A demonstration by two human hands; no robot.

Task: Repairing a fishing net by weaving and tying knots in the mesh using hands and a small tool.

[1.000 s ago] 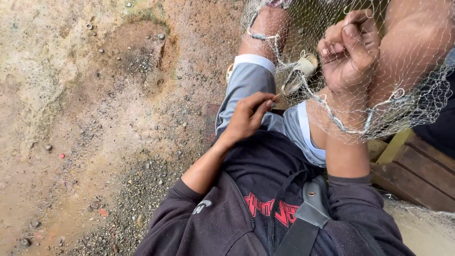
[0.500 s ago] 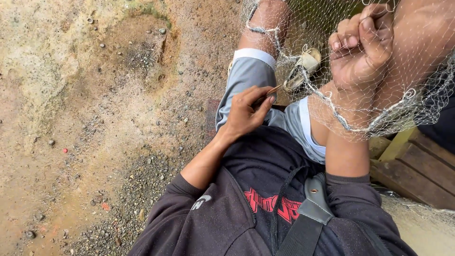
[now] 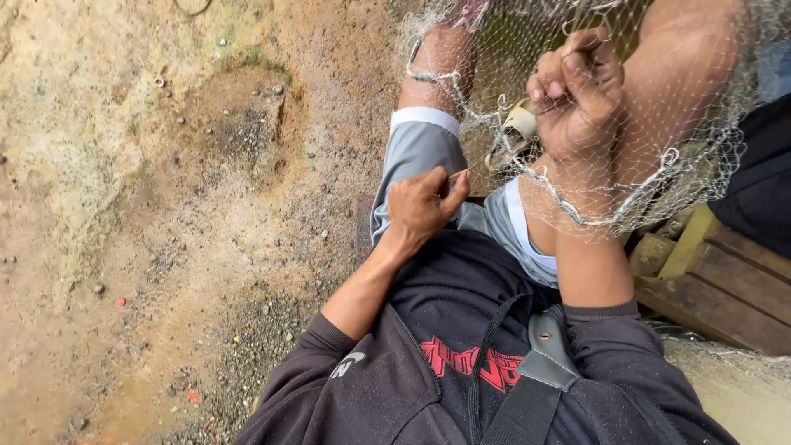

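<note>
The right hand (image 3: 577, 95) grips bunched fishing net (image 3: 659, 177) draped over that forearm; the left hand (image 3: 422, 204) pinches a thin needle (image 3: 458, 174) just below it. Mending looks midway, with much mesh left.

soft, even daylight fills the view, bright but flat, with no hard shadows and no glare on the sandy ground (image 3: 165, 206); only a faint dimness gathers under the wooden bench (image 3: 725, 288) and in the folds of the dark hoodie (image 3: 461, 330). the middle is fairly sharp, so the threads of the net (image 3: 643, 189) show against the skin, while the top edge blurs and the mesh smears there. the wide lens bends the scene toward the corners.
</note>
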